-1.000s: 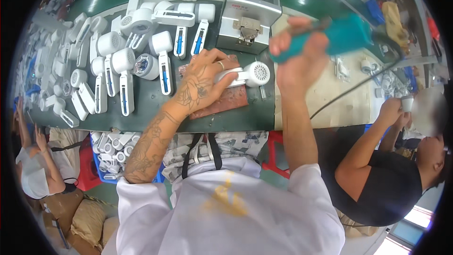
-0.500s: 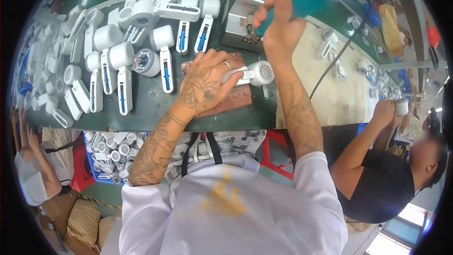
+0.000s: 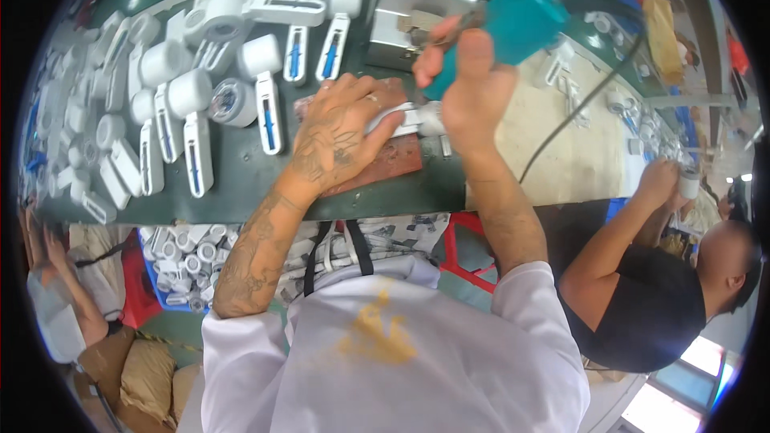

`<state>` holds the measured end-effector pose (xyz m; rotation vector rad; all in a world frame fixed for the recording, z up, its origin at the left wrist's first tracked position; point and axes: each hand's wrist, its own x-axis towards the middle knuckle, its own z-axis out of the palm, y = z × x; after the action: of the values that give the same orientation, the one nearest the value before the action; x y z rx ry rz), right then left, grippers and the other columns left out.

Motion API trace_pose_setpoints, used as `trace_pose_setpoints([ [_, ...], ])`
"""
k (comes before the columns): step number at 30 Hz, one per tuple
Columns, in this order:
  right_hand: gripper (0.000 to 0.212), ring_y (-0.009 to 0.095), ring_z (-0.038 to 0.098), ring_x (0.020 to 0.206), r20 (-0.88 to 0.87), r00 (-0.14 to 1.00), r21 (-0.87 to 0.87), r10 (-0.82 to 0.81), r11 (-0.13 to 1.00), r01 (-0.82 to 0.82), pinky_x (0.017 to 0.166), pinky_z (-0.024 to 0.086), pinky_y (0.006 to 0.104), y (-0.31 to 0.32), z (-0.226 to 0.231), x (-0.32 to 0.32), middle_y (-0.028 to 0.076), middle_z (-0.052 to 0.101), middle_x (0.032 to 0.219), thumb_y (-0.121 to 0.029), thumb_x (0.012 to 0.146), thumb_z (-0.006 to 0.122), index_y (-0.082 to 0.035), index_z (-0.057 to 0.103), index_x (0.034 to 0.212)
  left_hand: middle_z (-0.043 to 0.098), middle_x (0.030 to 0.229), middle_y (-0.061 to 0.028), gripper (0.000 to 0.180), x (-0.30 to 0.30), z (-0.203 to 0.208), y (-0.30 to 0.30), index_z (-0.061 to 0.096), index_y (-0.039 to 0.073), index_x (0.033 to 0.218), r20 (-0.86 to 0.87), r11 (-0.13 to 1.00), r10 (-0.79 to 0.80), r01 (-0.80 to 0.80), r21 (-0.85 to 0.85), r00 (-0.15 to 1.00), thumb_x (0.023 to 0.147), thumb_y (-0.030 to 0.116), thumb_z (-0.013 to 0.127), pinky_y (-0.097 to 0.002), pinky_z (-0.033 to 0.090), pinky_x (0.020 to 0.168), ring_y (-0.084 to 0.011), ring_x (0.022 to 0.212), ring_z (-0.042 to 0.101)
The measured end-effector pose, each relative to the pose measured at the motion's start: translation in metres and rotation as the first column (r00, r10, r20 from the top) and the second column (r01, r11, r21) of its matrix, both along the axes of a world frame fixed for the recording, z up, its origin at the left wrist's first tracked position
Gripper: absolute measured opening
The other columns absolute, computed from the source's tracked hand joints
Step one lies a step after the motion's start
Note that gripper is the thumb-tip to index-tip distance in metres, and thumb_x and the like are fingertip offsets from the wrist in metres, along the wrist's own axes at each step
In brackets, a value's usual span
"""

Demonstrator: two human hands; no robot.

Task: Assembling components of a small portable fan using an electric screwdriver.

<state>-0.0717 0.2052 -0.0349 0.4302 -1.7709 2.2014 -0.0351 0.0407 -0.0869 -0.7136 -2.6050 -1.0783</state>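
Note:
My left hand (image 3: pixel 341 132) presses a white handheld fan (image 3: pixel 409 122) down on a reddish-brown block (image 3: pixel 375 167), fingers and thumb closed over its handle. The fan's round head points right and is partly hidden behind my right hand. My right hand (image 3: pixel 475 84) grips a teal corded power tool (image 3: pixel 521 20), raised just above and beside the fan head. The tool is blurred and its tip cannot be made out. Left of my left hand stand and lie several white fans with opened handles, such as one fan (image 3: pixel 269 104) showing a blue cylinder inside.
A metal box-shaped machine (image 3: pixel 417 12) stands behind my hands. The tool's black cable (image 3: pixel 573 116) loops over a pale mat (image 3: pixel 589 140) on the right. Below the bench's front edge is a blue crate (image 3: pixel 172 302) of white parts. A co-worker in black (image 3: pixel 666 305) sits at right.
My right hand and the teal tool have come down and slightly left toward the fan head. The view has shifted a little; my left hand keeps its hold on the fan.

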Motion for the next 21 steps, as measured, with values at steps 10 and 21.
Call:
trace_pose_setpoints([
  [10,0.033,0.007,0.055,0.056,0.049,0.995,0.141,0.09,0.985,-0.096,0.051,0.042,0.0246,0.014,-0.006,-0.001,0.0,0.059,0.063,-0.031,0.097,0.071,0.0,0.062,0.088,0.064,0.106,-0.0136,0.021,0.004,0.022,0.02,0.071,0.001,0.108,0.054,1.0,-0.004,0.003,0.015,0.999,0.092,0.014,0.063,-0.0439,0.043,0.089,-0.0343,0.1,0.058],
  [21,0.055,0.014,0.058,0.058,-0.053,0.996,0.078,-0.065,0.995,0.069,0.054,0.045,0.0279,0.0,0.01,-0.015,0.005,0.06,0.065,-0.053,0.103,0.053,0.001,0.063,0.104,0.067,0.106,-0.0118,0.021,0.0,0.013,0.0,0.072,0.006,0.108,-0.011,0.999,-0.024,0.025,0.033,1.0,0.091,0.018,0.066,-0.0433,0.045,0.088,-0.0332,0.097,0.061],
])
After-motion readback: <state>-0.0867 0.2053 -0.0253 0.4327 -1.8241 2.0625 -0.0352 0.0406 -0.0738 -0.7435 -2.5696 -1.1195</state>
